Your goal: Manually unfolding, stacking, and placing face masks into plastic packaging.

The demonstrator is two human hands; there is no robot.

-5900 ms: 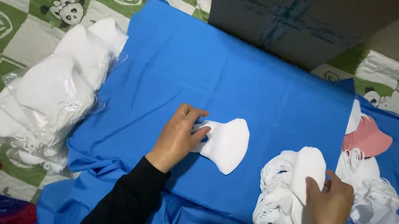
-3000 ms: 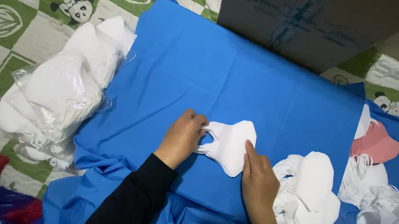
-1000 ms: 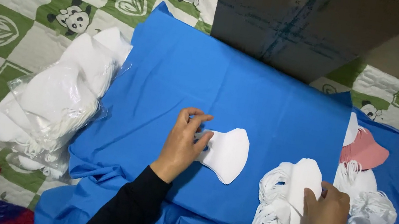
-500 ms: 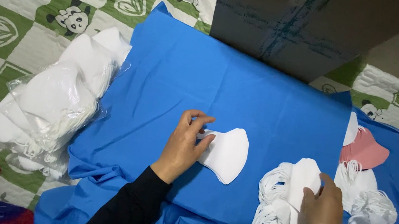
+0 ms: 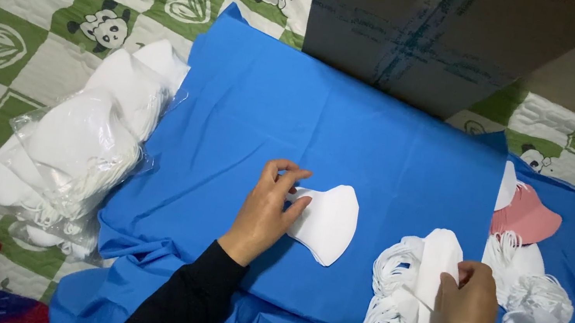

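Note:
My left hand [image 5: 270, 207] rests on a folded white face mask [image 5: 328, 222] that lies flat on the blue cloth [image 5: 355, 134], fingers pinching its left edge. My right hand [image 5: 466, 318] grips the top mask of a white stack of masks [image 5: 408, 289] with looped ear straps, to the right of the flat one. Both arms wear black sleeves.
A pile of white masks in clear plastic bags [image 5: 81, 149] lies at the left on a green-and-white panda quilt [image 5: 5, 17]. A pink mask [image 5: 527, 217] and more loose white masks [image 5: 536, 316] lie at the right. A cardboard box [image 5: 437, 30] stands behind the cloth.
My right hand went from the flat mask back to the stack on the right and holds its top mask. My left hand stays on the flat mask.

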